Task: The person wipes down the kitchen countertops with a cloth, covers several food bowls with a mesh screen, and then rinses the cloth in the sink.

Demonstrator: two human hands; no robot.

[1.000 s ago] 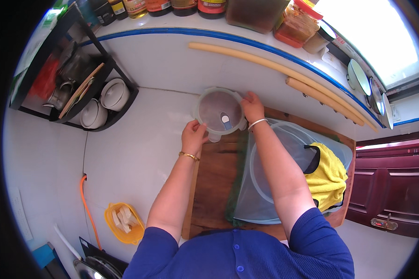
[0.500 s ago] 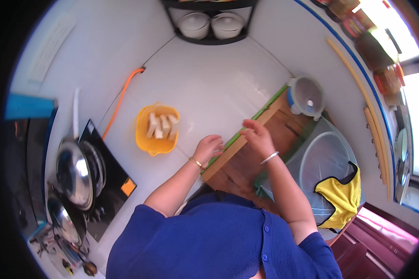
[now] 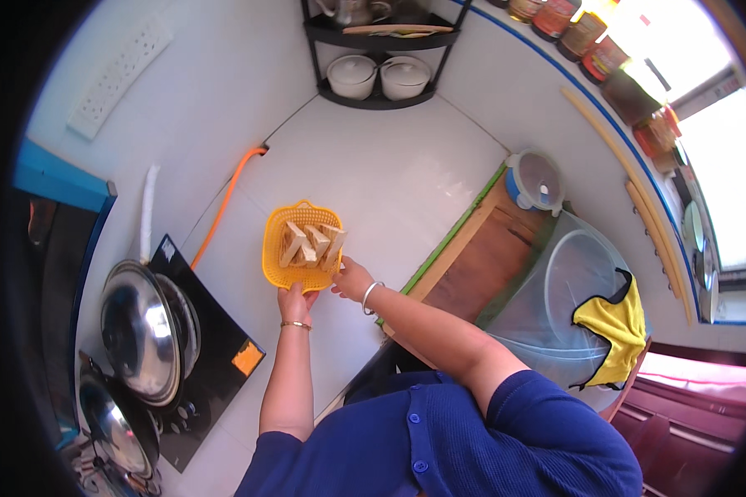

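A yellow plastic basket [image 3: 269,257] with perforated walls stands on the white counter, left of the view's middle. Several pale beige slabs [image 3: 316,240] with flat sides lean against one another inside it; what they are I cannot make out. My left hand [image 3: 295,303], with a gold bracelet at the wrist, grips the basket's near edge, its fingers partly hidden. At the near right corner my right hand [image 3: 354,280], wearing a silver bangle, has its fingers closed on the rim.
To the left are a black hob [image 3: 211,373] and a steel lidded wok [image 3: 141,331]. An orange hose [image 3: 220,211] runs into the wall. On the right lie a wooden board [image 3: 472,273], a mesh food cover [image 3: 547,306], a yellow cloth [image 3: 613,331] and a lidded bowl [image 3: 535,178].
Both hands have gone from above the wooden board's left edge to the yellow basket and taken hold of it. The view has shifted, showing more of the corner rack.
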